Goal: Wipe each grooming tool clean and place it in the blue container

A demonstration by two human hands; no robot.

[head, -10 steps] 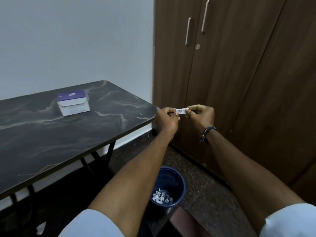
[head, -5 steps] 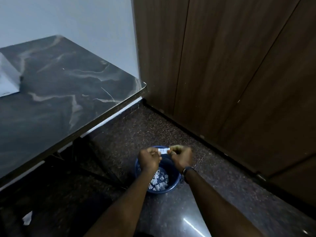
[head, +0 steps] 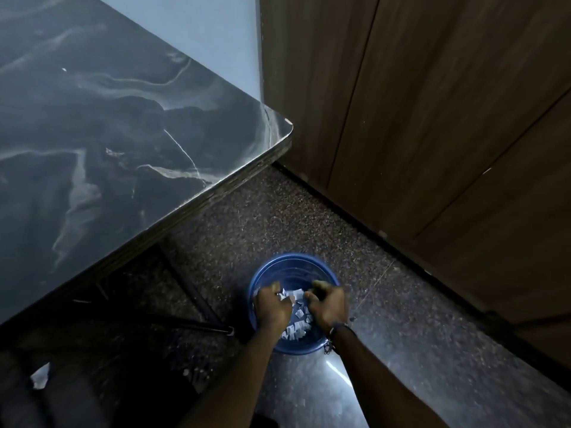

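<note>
Both hands low over the blue bin on the floor, forearms reaching down side by side. Left hand curled, pinching a small white scrap at the fingertips; right hand curled too, can't tell if it holds anything. Scrap looks thin, light, floppy, so pinch by an edge and drop close over the bin. More white bits lie inside.

We identify the location as a room in a home or small office, indicated by the wood-grain wardrobe doors, the dark marble-pattern table on folding metal legs, the speckled polished stone floor and the plain painted wall.
</note>
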